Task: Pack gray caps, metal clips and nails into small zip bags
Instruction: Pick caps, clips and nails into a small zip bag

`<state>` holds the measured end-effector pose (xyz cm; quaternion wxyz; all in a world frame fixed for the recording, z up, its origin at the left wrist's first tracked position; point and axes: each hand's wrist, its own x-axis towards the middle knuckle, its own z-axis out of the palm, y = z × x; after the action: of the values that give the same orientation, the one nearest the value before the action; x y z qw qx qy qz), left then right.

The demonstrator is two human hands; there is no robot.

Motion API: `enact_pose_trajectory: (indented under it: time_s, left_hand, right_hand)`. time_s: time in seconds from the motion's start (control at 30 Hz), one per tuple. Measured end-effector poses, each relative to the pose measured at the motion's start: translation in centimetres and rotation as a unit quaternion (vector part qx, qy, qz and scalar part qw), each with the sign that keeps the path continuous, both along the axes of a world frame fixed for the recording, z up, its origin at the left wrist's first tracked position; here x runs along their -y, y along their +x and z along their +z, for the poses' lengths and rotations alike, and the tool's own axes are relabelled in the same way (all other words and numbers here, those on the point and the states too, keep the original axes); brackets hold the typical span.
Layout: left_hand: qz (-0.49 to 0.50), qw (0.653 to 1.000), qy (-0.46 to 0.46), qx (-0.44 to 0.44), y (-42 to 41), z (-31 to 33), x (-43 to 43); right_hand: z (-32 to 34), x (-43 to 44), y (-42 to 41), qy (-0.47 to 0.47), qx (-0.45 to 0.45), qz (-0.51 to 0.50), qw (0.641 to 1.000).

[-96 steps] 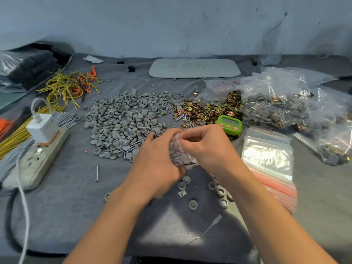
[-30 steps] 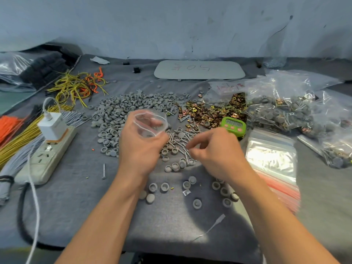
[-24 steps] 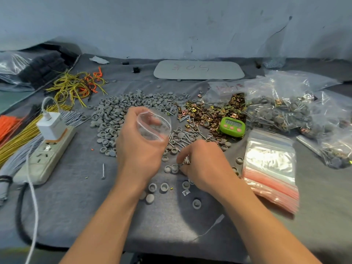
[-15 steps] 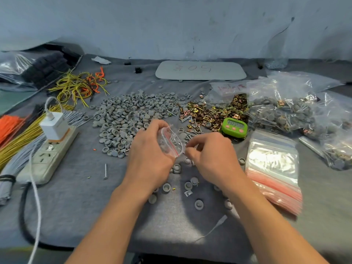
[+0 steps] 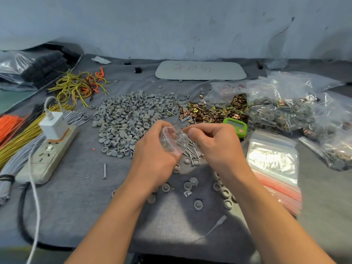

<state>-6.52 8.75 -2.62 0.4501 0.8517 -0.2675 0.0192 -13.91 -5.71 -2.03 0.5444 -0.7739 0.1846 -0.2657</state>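
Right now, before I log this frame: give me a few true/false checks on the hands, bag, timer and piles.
1. The left hand holds a small zip bag. True.
2. The green timer lies left of the gray caps pile. False: it lies to the right of that pile, next to the metal clips.
3. A white charger is plugged into the power strip. True.
4. The stack of empty zip bags lies under the left forearm. False: it lies on the cloth to the right of the right hand.
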Motion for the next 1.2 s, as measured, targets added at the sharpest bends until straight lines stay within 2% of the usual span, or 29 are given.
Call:
enact_pose_trajectory:
  time_s: [0.07, 0.17, 0.23, 0.43, 0.53, 0.63, 0.7, 0.77, 1.03, 1.13, 1.2]
  left_hand:
    - [0.014, 0.999, -0.039, -0.011, 0.2, 0.0, -0.1]
    - [0.035, 0.996, -0.078, -0.018, 0.6, 0.0, -0.3]
    - [0.039, 0.995, -0.091, -0.018, 0.8, -0.1, -0.4]
    - [0.027, 0.999, -0.043, 0.011, 0.3, 0.1, -0.4]
    - [0.022, 1.000, -0.009, 0.012, 0.2, 0.0, -0.6]
    - [0.015, 0.999, 0.030, 0.009, 0.1, -0.1, -0.8]
    - [0.005, 0.999, 0.048, 0.011, -0.1, -0.2, -0.7]
    - [0.001, 0.998, 0.060, 0.013, -0.1, -0.3, -0.6]
    - [-0.027, 0.998, 0.048, 0.024, -0.5, -0.2, 0.0]
    - [-0.018, 0.999, 0.022, 0.014, -0.4, -0.1, 0.0]
    - [-0.008, 1.000, -0.010, 0.004, -0.3, 0.0, -0.1]
  right_hand:
    - [-0.2, 0.7, -0.2, -0.068, -0.039, -0.039, 0.996]
    - [-0.4, 0.4, -0.4, -0.204, -0.169, 0.005, 0.964]
    - [-0.8, -0.5, -0.4, -0.258, -0.232, 0.032, 0.937]
    - [-1.3, -1.7, 0.0, -0.341, -0.251, 0.009, 0.906]
    - [-1.3, -1.6, 0.0, -0.302, -0.215, -0.022, 0.928]
    - [-0.5, -1.0, -0.2, -0.164, -0.095, -0.053, 0.980]
    - [0.3, -0.7, -0.5, -0.075, -0.022, -0.043, 0.996]
    - [0.8, -0.7, -0.7, -0.026, 0.004, -0.015, 1.000]
    - [0.6, -1.2, -0.6, -0.041, -0.037, 0.031, 0.998]
    - [0.9, 0.0, -0.9, -0.030, -0.002, -0.030, 0.999]
    - [0.9, 1.1, -1.2, -0.064, -0.029, -0.073, 0.995]
